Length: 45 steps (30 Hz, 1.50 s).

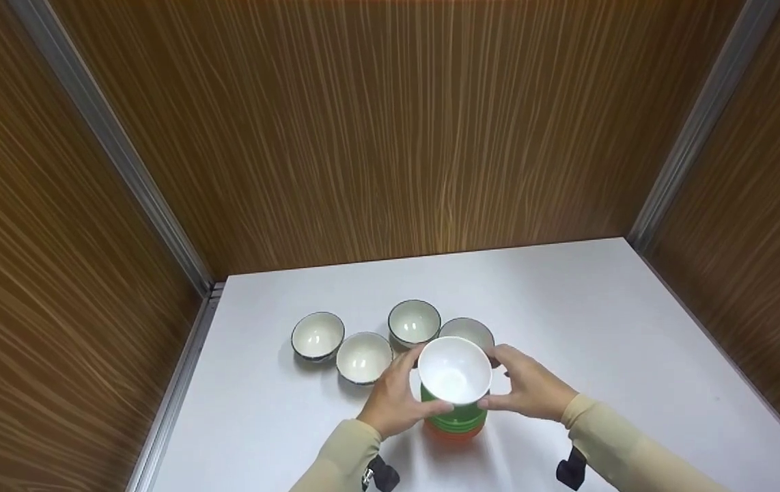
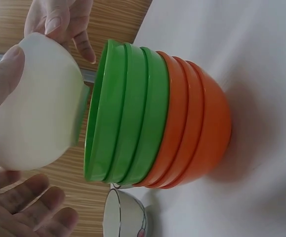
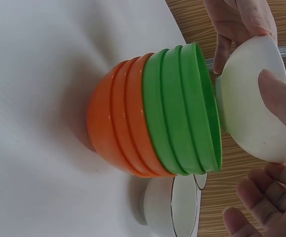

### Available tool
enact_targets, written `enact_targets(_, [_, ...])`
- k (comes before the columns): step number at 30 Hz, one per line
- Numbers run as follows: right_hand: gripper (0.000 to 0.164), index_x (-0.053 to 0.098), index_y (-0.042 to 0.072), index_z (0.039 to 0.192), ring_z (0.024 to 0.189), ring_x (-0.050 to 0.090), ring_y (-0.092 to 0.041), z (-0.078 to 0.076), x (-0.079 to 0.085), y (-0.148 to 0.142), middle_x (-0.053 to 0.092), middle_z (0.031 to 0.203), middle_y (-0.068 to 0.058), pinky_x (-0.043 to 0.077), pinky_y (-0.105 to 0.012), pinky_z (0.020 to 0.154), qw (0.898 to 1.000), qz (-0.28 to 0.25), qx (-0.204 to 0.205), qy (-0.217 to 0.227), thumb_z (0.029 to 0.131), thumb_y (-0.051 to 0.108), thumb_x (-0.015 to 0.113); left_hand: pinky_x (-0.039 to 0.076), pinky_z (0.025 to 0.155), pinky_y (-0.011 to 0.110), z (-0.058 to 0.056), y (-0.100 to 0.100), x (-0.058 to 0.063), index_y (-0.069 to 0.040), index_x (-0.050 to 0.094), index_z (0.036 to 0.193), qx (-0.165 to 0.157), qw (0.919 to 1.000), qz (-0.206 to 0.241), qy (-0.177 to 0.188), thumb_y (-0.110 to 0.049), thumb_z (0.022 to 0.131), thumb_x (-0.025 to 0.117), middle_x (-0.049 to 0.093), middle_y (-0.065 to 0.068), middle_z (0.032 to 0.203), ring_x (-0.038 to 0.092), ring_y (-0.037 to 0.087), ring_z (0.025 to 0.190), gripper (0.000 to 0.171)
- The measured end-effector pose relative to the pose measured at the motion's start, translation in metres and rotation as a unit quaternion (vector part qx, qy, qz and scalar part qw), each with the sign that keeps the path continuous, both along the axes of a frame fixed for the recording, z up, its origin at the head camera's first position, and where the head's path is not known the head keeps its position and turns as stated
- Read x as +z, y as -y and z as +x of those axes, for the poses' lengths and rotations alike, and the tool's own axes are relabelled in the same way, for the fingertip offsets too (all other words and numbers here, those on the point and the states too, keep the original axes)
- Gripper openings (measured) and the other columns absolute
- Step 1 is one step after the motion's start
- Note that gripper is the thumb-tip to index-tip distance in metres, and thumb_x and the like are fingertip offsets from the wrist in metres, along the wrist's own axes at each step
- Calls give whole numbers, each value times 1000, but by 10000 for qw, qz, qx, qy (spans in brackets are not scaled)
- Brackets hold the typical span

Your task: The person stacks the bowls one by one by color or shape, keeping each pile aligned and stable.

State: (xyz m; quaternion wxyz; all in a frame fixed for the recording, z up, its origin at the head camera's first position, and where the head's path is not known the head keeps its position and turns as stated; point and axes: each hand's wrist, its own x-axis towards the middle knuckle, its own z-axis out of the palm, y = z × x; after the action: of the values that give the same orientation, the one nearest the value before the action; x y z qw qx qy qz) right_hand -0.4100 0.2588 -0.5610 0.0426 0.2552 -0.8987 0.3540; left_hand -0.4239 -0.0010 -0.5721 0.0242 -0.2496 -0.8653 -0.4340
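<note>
A plain white bowl point(image 1: 455, 369) is held level between both hands, over a nested stack of bowls. My left hand point(image 1: 395, 403) grips its left side and my right hand point(image 1: 532, 386) its right side, thumbs on the near wall. Green bowls point(image 2: 125, 113) form the upper part of the stack and orange bowls point(image 2: 197, 123) the lower part, standing on the white table. In the right wrist view, the white bowl's foot point(image 3: 221, 101) is right at the rim of the top green bowl point(image 3: 202, 108).
Beyond the stack stand several pale ceramic bowls with dark rims: one at far left point(image 1: 318, 335), another beside it point(image 1: 364, 359), a third behind point(image 1: 414, 320), and one partly hidden behind the hands point(image 1: 468, 331). Wood-grain panels point(image 1: 390, 137) enclose the white table point(image 1: 567, 307).
</note>
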Motion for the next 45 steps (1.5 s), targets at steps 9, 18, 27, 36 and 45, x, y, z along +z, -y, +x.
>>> enact_targets(9, [72,50,16,123,105,51,-11,6,-14,0,52,113,13,46,-41,88,9998,171,-25,12,65,50,76,37,98,35,5,0,-18,-19,38,137,-8,9999,-137,44,-64,56,73,48,-9,122,45,9,111,99])
enact_targets(18, [71,52,16,121,106,50,-12,9,-26,0,52,115,12,44,-41,91,9998,215,-52,15,64,48,78,39,97,36,8,-1,-32,-15,36,139,-73,9996,-172,206,-62,56,74,49,-8,121,46,10,110,103])
enact_targets(27, [71,51,15,121,106,51,-15,10,-34,1,52,115,11,45,-43,89,9997,233,-73,-78,64,49,77,39,96,35,9,-3,-38,-15,36,139,-8,9996,-181,201,-60,56,76,49,-5,120,47,11,108,102])
enact_targets(36, [73,49,18,124,107,48,-11,13,-35,1,50,117,14,43,-40,92,9994,190,-144,269,64,48,77,38,98,35,11,-1,-42,-10,37,138,-1,9991,-235,347,-62,56,74,49,-4,122,46,12,111,104])
enact_targets(45, [77,47,19,127,106,49,-10,14,-35,1,50,118,14,44,-40,91,9989,237,-203,348,63,51,76,37,99,38,11,-2,-45,-11,37,137,-6,9988,-234,419,-64,57,73,48,-4,123,46,13,112,102])
